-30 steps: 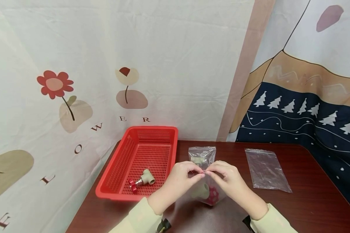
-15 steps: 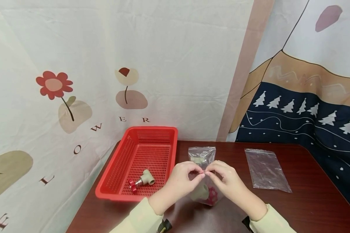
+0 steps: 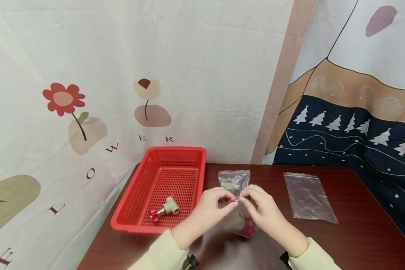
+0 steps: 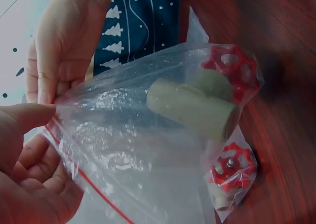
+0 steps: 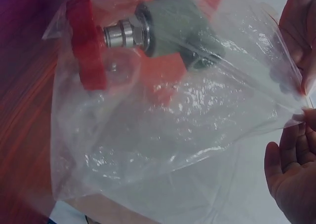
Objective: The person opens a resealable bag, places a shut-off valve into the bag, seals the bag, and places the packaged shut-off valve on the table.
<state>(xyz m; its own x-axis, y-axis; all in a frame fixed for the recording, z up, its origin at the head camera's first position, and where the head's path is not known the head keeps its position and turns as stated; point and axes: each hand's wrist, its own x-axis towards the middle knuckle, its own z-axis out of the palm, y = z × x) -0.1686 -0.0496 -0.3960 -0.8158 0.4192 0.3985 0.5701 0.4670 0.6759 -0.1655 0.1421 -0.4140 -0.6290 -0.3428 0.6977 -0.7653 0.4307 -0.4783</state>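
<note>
In the head view my left hand [image 3: 212, 205] and right hand [image 3: 264, 207] meet fingertip to fingertip, pinching the mouth of a clear zip bag [image 4: 123, 155] between thumbs and fingers. The left wrist view shows a red strip along that mouth. Inside the bag hangs a valve [image 4: 190, 108] with a grey-green pipe body and a red handwheel [image 5: 90, 44]; a metal stem joins the two in the right wrist view. Just behind, on the table, stands a second bagged valve [image 3: 232, 180], partly hidden by my hands.
A red perforated basket [image 3: 125, 225] at the left holds one loose valve [image 3: 167, 207] with a red handle. On the right a flat clear zip bag [image 3: 308, 197] lies on the dark wooden table [image 3: 361, 225]. A printed cloth [image 3: 219, 93] hangs behind the table.
My right hand's fingertips have shifted slightly at the bag's mouth. The valve hanging in the bag has swung a little to the right. Basket and flat bag are unmoved.
</note>
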